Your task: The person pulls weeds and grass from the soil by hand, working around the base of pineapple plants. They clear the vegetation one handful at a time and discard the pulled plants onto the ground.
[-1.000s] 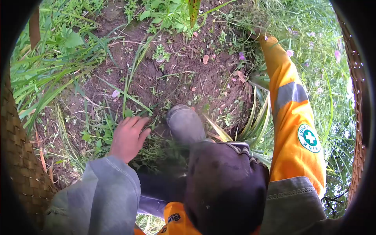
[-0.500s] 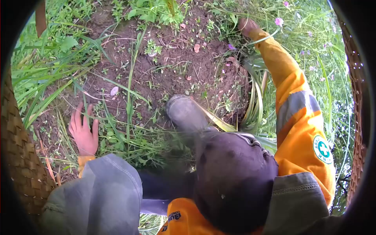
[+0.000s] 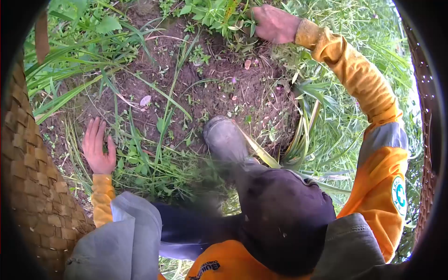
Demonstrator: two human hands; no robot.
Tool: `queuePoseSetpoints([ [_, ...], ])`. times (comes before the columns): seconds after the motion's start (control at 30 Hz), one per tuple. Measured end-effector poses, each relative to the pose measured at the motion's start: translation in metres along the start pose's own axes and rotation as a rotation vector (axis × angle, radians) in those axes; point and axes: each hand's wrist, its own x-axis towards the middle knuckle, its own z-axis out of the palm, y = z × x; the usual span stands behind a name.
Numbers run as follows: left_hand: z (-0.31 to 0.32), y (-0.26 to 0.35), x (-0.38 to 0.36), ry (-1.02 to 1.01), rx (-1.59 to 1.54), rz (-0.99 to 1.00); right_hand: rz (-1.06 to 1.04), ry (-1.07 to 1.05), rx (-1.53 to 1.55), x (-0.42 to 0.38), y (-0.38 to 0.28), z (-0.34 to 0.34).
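My left hand [image 3: 99,148] rests on the soil among grass blades [image 3: 133,140], palm down, its fingers stretched out and the thumb apart. It holds nothing. At the top, my right hand [image 3: 276,24] is closed at the edge of a clump of leafy green weeds [image 3: 217,16]. Small leaves show at its curled fingertips; how many stems are inside the grip is hidden. Dark bare soil [image 3: 219,95] with small sprouts and fallen petals lies between the hands.
A boot [image 3: 226,137] is planted on the soil below a dark, stained knee [image 3: 284,214]. Long strap-like leaves [image 3: 305,128] grow right of it. Woven wicker edges [image 3: 35,186] frame the left and right sides. Dense grass [image 3: 368,56] covers the right.
My right hand has moved left from the grass and purple flowers to the leafy weeds. My left hand stays on the ground, its fingers closer together. The view has shifted slightly.
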Motion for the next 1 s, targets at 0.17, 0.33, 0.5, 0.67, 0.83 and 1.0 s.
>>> queuePoseSetpoints([
  [0.17, 0.006, -0.004, 0.000, 0.001, -0.006, 0.007, -0.182, 0.126, 0.497, 0.016, -0.101, -0.042],
  [0.33, 0.002, 0.009, 0.003, -0.004, -0.280, -0.102, -0.205, 0.283, 0.728, 0.019, -0.262, -0.025],
  [0.5, -0.051, 0.144, -0.046, 0.024, -0.989, -0.392, -0.051, 0.564, 1.771, -0.034, -0.386, 0.020],
  [0.67, -0.177, 0.246, -0.089, 0.201, -2.127, -1.166, 0.029, -0.262, 3.259, -0.134, -0.420, 0.005],
  [0.83, -0.271, 0.278, -0.136, -0.340, -0.641, -0.674, 0.372, -0.676, 2.591, -0.237, -0.358, -0.010],
  [1.0, -0.177, 0.295, -0.145, -0.812, -0.097, -0.359, 0.546, -0.210, 1.210, -0.286, -0.256, 0.083],
])
